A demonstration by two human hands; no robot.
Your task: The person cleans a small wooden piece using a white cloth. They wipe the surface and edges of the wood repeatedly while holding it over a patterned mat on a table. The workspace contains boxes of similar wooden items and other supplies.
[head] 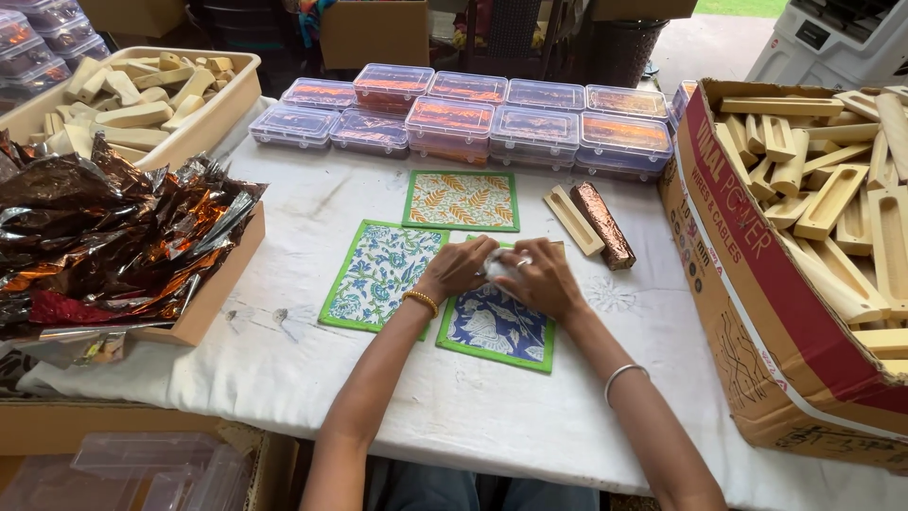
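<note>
**A:** Looking at where the hands meet: left hand [458, 268] and right hand [541, 276] are both curled in around a small whitish wrap [497, 266], fingertips pinched on it from either side. It sits right between them, just above the blue mat [494, 327].

**B:** So which hand's nearer?

**A:** Pretty even, tbh. Both are touching it. What's inside is hidden, so I can't tell its long axis.

**B:** And the foil stick?

**A:** Foil stick [603, 224] lies beyond the right hand, off to its outer side, apart from it, next to a wood holder [573, 220]. Both long axes run diagonally away from the hands. Right hand's clearly closer. All on the counter [473, 407].
</note>
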